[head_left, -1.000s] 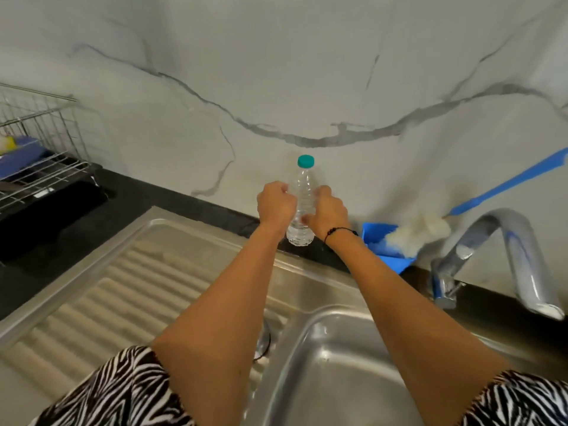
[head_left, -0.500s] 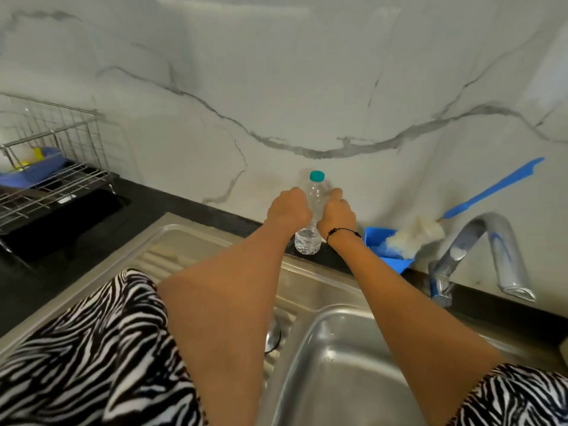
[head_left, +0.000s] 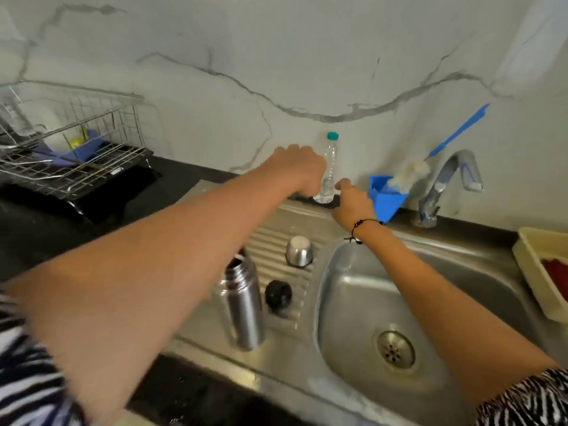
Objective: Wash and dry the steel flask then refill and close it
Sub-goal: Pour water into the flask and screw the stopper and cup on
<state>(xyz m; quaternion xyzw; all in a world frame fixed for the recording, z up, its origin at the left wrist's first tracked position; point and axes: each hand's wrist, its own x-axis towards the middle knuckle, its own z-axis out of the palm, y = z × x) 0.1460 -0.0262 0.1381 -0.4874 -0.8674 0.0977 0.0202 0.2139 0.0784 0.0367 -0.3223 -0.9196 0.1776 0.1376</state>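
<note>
The steel flask (head_left: 243, 305) stands upright and uncapped on the ribbed drainboard (head_left: 276, 241), partly behind my left forearm. Its steel cup lid (head_left: 299, 251) sits just beyond it, and the black stopper (head_left: 278, 295) lies to its right. A clear water bottle (head_left: 329, 170) with a teal cap stands at the wall behind the sink. My left hand (head_left: 299, 170) has curled fingers against the bottle's left side; whether they grip it is hidden. My right hand (head_left: 352, 202) hovers low beside the bottle's base, holding nothing.
The sink basin (head_left: 353, 290) with its drain lies under my right arm. A tap (head_left: 451, 179) and a blue holder (head_left: 385, 199) with a brush stand at the back right. A wire dish rack (head_left: 67, 155) is on the left, a cream tray (head_left: 534, 272) at the right edge.
The view tilted down, bringing the flask, lid and stopper into sight. My right hand came off the bottle and dropped toward its base. The bottle stays at the wall.
</note>
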